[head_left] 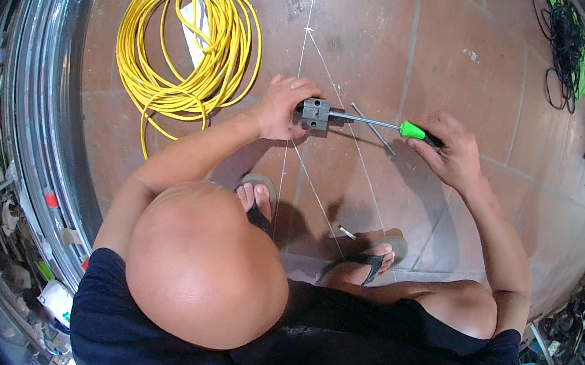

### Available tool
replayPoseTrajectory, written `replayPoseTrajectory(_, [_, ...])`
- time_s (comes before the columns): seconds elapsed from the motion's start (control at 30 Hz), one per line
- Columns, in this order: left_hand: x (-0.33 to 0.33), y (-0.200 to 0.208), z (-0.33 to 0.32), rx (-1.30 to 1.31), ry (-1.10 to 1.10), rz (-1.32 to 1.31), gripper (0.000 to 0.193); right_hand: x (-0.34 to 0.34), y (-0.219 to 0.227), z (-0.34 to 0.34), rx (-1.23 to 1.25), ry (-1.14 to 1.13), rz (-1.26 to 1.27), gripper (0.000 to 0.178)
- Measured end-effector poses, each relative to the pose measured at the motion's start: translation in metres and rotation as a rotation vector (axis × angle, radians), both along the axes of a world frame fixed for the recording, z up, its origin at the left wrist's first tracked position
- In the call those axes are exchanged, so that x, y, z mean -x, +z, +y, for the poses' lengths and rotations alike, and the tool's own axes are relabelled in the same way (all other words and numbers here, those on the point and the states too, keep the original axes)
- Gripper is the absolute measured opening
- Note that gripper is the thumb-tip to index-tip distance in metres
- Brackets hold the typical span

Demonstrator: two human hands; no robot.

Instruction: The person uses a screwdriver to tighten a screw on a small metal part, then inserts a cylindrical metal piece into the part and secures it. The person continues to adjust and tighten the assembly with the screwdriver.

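Note:
My left hand point(286, 108) is closed around a dark metal block point(315, 114) with round holes in its face. A screwdriver point(412, 130) with a green and black handle is gripped in my right hand point(450, 150). Its long shaft points left and reaches a dark narrow part on the block's right side; whether the tip touches the block or sits inside it, I cannot tell. On the floor just below the shaft lies a thin metal rod point(381, 138), slanting. My left fingertips are partly hidden behind the block.
A coil of yellow cable point(243, 50) lies left of my hands, over a white flat piece point(196, 31). Long metal profiles point(48, 76) line the left side. A black cable bundle point(567, 49) lies far right. Near my sandalled feet is a small white stick point(347, 232).

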State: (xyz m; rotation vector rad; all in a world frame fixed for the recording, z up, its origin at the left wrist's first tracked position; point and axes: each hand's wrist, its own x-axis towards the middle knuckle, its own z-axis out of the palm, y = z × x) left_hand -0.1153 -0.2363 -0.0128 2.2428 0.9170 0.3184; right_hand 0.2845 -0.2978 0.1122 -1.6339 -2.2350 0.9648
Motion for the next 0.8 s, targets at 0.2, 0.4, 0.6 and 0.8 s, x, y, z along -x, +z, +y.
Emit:
replayPoseTrajectory(0.2, [-0.002,-0.01,-0.003,-0.027,0.047,-0.061,0.079,0.009,-0.019,0.006,-0.095,0.09,0.018,0.036])
replayPoseTrajectory(0.4, [-0.002,-0.016,-0.003,-0.081,0.047,-0.072,0.078,0.004,-0.022,0.017,-0.156,0.176,-0.047,0.038])
replayPoseTrajectory(0.6, [-0.003,-0.018,0.001,-0.107,0.026,-0.067,0.074,0.001,-0.019,0.039,-0.123,0.268,-0.018,0.035])
replayPoseTrajectory(0.8, [-0.003,-0.02,0.002,-0.11,0.023,-0.077,0.073,0.004,-0.018,0.055,-0.149,0.305,-0.007,0.035])
